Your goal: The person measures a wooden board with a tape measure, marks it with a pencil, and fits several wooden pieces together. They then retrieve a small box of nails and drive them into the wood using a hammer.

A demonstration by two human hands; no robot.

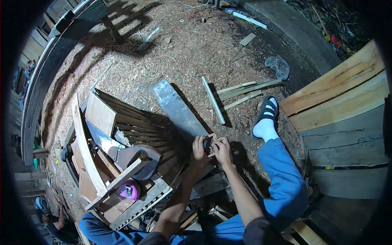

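Low in the middle of the head view, my left hand (199,148) and my right hand (223,152) face each other over a small wooden frame (212,135). Fingers of both hands are closed on its opposite sides. Something dark lies inside the frame between the fingertips, too small to make out. Beneath the hands is a long worn plank (173,102) that stretches away to the upper left. To the left, a handsaw (100,134) with a brown handle rests in a slatted wooden crate (134,122), close to a pink tape measure (130,190).
Thin wood strips (241,92) lie on the shaving-covered ground ahead. A crumpled plastic bag (277,66) is beyond them. Wide boards (339,90) stand along the right side. My sandaled foot (266,118) is before them. Another person (57,224) is at the lower left.
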